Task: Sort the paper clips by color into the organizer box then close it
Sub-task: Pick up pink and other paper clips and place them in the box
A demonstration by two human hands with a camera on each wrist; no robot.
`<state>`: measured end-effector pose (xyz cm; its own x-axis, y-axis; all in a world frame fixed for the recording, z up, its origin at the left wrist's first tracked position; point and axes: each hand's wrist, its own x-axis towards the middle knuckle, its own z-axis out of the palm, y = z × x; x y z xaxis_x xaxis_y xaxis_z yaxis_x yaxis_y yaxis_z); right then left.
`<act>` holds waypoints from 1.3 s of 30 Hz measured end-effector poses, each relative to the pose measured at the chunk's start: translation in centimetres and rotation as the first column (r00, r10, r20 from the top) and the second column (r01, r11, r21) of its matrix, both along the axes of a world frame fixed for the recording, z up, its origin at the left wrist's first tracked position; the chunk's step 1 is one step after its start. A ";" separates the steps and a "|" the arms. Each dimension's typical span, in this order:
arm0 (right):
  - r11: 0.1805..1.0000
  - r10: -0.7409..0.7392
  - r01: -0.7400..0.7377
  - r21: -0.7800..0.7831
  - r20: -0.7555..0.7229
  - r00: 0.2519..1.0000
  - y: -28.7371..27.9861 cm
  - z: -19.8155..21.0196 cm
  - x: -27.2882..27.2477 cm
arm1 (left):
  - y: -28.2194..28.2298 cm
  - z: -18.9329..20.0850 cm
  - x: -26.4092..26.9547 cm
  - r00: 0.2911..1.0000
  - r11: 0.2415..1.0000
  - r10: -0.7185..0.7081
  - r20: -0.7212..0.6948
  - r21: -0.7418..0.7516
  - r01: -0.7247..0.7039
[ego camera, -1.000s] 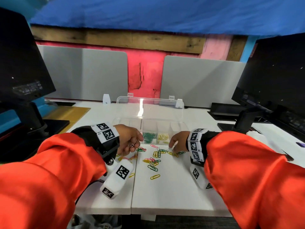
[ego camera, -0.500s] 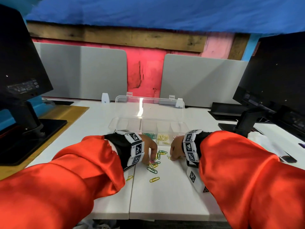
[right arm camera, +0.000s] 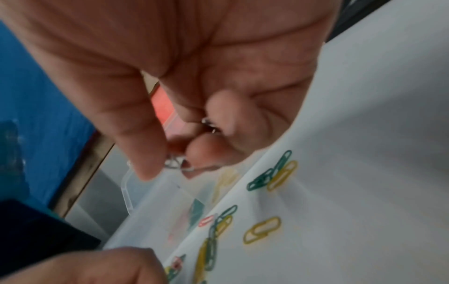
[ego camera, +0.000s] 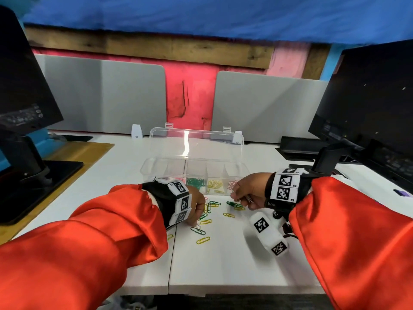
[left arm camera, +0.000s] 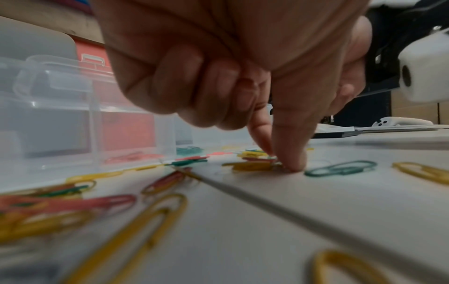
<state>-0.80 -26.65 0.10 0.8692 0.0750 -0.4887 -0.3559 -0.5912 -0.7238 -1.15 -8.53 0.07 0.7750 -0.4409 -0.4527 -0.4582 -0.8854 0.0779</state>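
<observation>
The clear organizer box (ego camera: 156, 170) stands open mid-desk, lid upright; green, yellow and red clips lie in its compartments. Loose colored paper clips (ego camera: 210, 206) are scattered in front of it, among them a green one (ego camera: 197, 231) and a yellow one (ego camera: 203, 240). My left hand (ego camera: 195, 223) is down on the pile; its thumb and forefinger (left arm camera: 289, 149) pinch at a thin silver clip on the table beside a green clip (left arm camera: 340, 168), the other fingers curled. My right hand (ego camera: 237, 195) hovers at the box's right front corner and grips silver clips (right arm camera: 177, 165) in its curled fingers.
Dark monitors stand on the left (ego camera: 22, 86) and right (ego camera: 368, 97), with grey dividers (ego camera: 100, 95) behind the box. A seam (ego camera: 172, 253) splits the white desk. A small purple item (ego camera: 402, 193) lies at the far right.
My left hand moved right and down onto the pile of clips. My right hand lifted off the table and rose toward the box's right front corner.
</observation>
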 end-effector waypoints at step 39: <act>0.598 0.373 -0.316 -0.737 -0.093 0.923 2.5 -0.1 -0.8 | 10.0 3.3 -1.1 0.620 0.041 0.310 -0.721 -0.641 -0.766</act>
<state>-1.65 -24.16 0.01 0.8857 0.0222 -0.4638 0.0167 -0.9997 -0.0159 -2.24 1.44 3.35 0.8948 -0.2075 -0.3953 0.3816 -0.1041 0.9184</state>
